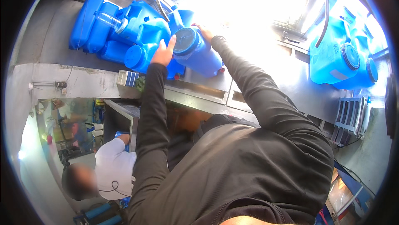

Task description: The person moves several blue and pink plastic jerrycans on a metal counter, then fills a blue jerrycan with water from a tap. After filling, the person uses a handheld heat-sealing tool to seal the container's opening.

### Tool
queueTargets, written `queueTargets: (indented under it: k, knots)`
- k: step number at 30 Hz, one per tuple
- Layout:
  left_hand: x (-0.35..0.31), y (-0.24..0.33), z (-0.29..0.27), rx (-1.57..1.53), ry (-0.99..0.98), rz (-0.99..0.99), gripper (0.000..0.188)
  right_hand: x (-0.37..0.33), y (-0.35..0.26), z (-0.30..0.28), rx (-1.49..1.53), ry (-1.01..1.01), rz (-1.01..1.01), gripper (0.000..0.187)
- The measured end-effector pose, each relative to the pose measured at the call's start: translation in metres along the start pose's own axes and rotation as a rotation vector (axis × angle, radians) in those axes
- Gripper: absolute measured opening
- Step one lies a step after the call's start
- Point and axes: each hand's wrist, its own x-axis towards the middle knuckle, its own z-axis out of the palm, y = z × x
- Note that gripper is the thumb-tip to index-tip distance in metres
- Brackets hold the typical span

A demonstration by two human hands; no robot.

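My black, long-sleeved jacket [232,167] is nearest, with both arms stretched far over the shiny grey metal counter [208,88]. To my left, on the near side, a person in a white shirt [114,162] is by a dark cabinet [120,117]. On the right end stands a grey plastic slotted rack [348,117]. A small pale block with blue-grey slots [128,78] sits at the left on the counter's near ledge.

Between my hands is the tall, translucent blue plastic container with a round, darker blue lid [203,56], over the counter; I cannot tell whether it stands upright or leans. My left hand [163,53] is at its left side, thumb and finger spread, one tip against the lid's edge. My right hand [204,33] touches the far right of its top; glare hides how those fingers stand.

Left of it crowd bright blue plastic jerrycans [153,34], a clear plastic bottle [109,19] lying on them. Right stand two large blue lidded canisters [332,56]. Farthest, a grey hose [162,0] hangs by the glaring window
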Motion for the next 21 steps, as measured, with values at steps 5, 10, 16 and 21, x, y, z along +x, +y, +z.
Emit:
queueTargets:
  k: [5,10,16,21]
  knots:
    - [-0.051,-0.052,0.03,-0.265,0.044,-0.058,0.123,-0.014,0.008,0.007,-0.348,0.065,-0.195,0.039]
    - [-0.049,-0.103,0.102,-0.5,-0.11,0.225,0.148,-0.031,0.007,0.019,-0.583,0.196,-0.332,0.035]
    - [-0.02,-0.158,0.141,-0.619,-0.095,0.471,0.159,-0.116,-0.018,0.034,-0.81,0.334,-0.504,0.034]
    - [0.029,-0.172,0.098,-0.369,-0.734,0.648,0.071,-0.199,-0.058,0.071,-0.475,0.612,-0.124,0.055]
